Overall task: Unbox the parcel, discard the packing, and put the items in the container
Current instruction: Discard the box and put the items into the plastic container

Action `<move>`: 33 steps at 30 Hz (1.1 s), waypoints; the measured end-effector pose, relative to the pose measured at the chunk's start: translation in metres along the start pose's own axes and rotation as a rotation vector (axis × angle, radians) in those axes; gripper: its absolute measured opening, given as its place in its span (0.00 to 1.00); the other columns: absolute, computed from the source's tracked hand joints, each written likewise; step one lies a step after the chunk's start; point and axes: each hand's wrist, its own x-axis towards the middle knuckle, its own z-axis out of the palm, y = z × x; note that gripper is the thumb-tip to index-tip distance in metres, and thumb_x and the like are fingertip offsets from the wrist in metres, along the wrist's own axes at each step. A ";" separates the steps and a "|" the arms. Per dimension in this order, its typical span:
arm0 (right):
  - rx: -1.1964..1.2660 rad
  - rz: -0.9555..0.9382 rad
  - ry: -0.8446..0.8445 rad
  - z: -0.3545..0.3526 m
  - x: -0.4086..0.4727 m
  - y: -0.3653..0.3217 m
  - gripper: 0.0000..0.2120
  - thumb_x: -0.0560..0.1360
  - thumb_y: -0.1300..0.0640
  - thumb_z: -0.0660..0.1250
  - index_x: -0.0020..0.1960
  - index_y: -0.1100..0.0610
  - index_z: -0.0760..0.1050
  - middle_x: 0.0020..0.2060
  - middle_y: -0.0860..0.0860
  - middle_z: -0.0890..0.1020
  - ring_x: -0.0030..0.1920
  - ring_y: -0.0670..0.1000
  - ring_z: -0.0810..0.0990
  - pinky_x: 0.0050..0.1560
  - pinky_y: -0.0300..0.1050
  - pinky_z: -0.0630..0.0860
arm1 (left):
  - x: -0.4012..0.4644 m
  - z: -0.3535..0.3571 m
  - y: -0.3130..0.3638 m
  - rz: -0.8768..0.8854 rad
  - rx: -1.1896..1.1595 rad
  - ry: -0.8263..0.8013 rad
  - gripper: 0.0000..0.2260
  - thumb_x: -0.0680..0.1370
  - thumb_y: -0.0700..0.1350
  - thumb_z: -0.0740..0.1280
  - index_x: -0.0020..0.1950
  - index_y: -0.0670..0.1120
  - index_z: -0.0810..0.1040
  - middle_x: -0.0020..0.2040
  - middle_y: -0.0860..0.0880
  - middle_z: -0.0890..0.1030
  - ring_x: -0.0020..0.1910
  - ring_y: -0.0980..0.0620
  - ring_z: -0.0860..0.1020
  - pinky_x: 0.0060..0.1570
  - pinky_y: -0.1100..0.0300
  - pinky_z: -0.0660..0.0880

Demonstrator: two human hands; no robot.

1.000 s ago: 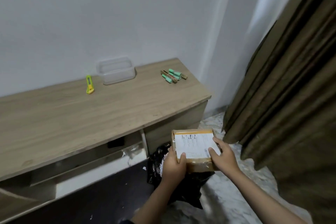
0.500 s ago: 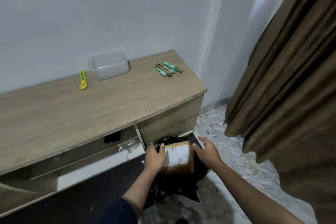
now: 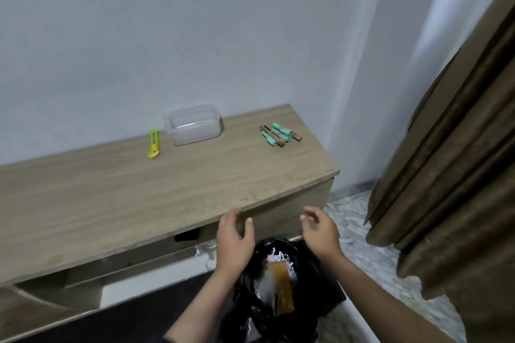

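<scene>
The brown parcel box (image 3: pixel 280 287) with its white label lies on edge inside the black rubbish bag (image 3: pixel 309 284) on the floor, among white paper shreds. My left hand (image 3: pixel 234 242) and my right hand (image 3: pixel 320 231) hover just above the bag, fingers spread, holding nothing. On the wooden desk (image 3: pixel 139 198) a clear plastic container (image 3: pixel 192 124) stands at the back by the wall. Several green and brown stick-shaped items (image 3: pixel 280 135) lie in a small pile near the desk's right end.
A yellow-green box cutter (image 3: pixel 153 144) lies left of the container. A brown curtain (image 3: pixel 446 161) hangs at the right above the speckled floor (image 3: pixel 370 256). Under the desk top there is an open shelf with a dark object (image 3: pixel 187 234).
Both hands lowered the box into the black bag and let it go. They have since risen above the bag, fingers open.
</scene>
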 end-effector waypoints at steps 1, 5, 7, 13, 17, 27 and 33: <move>0.011 -0.038 0.016 0.005 0.009 -0.011 0.13 0.77 0.57 0.64 0.60 0.56 0.74 0.57 0.53 0.78 0.58 0.50 0.76 0.55 0.42 0.71 | 0.012 -0.008 0.005 0.022 -0.027 0.021 0.15 0.77 0.45 0.65 0.63 0.45 0.74 0.58 0.46 0.77 0.55 0.45 0.77 0.60 0.48 0.73; 0.010 -0.154 0.040 0.026 0.047 -0.056 0.13 0.76 0.58 0.64 0.60 0.54 0.74 0.56 0.49 0.76 0.54 0.46 0.76 0.53 0.37 0.73 | 0.067 -0.037 0.011 0.092 -0.023 0.102 0.15 0.76 0.44 0.67 0.62 0.44 0.74 0.59 0.46 0.76 0.58 0.51 0.75 0.60 0.55 0.72; -0.003 -0.204 0.050 0.036 0.069 -0.073 0.13 0.76 0.58 0.64 0.60 0.55 0.74 0.55 0.49 0.76 0.54 0.45 0.76 0.54 0.40 0.76 | 0.097 -0.049 0.011 0.114 0.026 0.140 0.16 0.76 0.41 0.67 0.63 0.42 0.74 0.60 0.44 0.76 0.58 0.50 0.74 0.57 0.62 0.68; -0.149 -0.316 0.138 0.062 0.156 -0.110 0.14 0.73 0.57 0.67 0.58 0.57 0.76 0.55 0.54 0.75 0.56 0.51 0.74 0.57 0.40 0.68 | 0.196 -0.072 -0.008 0.067 0.114 0.175 0.25 0.73 0.43 0.70 0.67 0.36 0.67 0.64 0.36 0.71 0.63 0.44 0.70 0.62 0.63 0.63; -0.404 -0.232 0.140 0.075 0.209 -0.117 0.23 0.67 0.48 0.70 0.61 0.50 0.73 0.59 0.55 0.73 0.61 0.60 0.71 0.64 0.54 0.66 | 0.253 -0.077 -0.026 0.040 0.134 0.205 0.34 0.71 0.48 0.72 0.72 0.39 0.61 0.67 0.36 0.67 0.68 0.40 0.65 0.67 0.53 0.62; -1.004 -0.293 0.016 0.090 0.268 -0.100 0.31 0.67 0.32 0.62 0.67 0.38 0.62 0.57 0.54 0.75 0.54 0.62 0.74 0.55 0.54 0.69 | 0.335 -0.061 -0.048 0.059 -0.046 0.384 0.38 0.74 0.58 0.65 0.75 0.42 0.53 0.74 0.42 0.60 0.73 0.47 0.58 0.68 0.63 0.51; -0.961 -0.453 0.089 0.104 0.271 -0.099 0.28 0.64 0.36 0.58 0.62 0.41 0.72 0.47 0.53 0.79 0.46 0.60 0.78 0.47 0.52 0.72 | 0.342 -0.055 -0.059 0.098 -0.050 0.481 0.36 0.70 0.62 0.62 0.70 0.40 0.62 0.69 0.40 0.67 0.69 0.41 0.64 0.69 0.50 0.60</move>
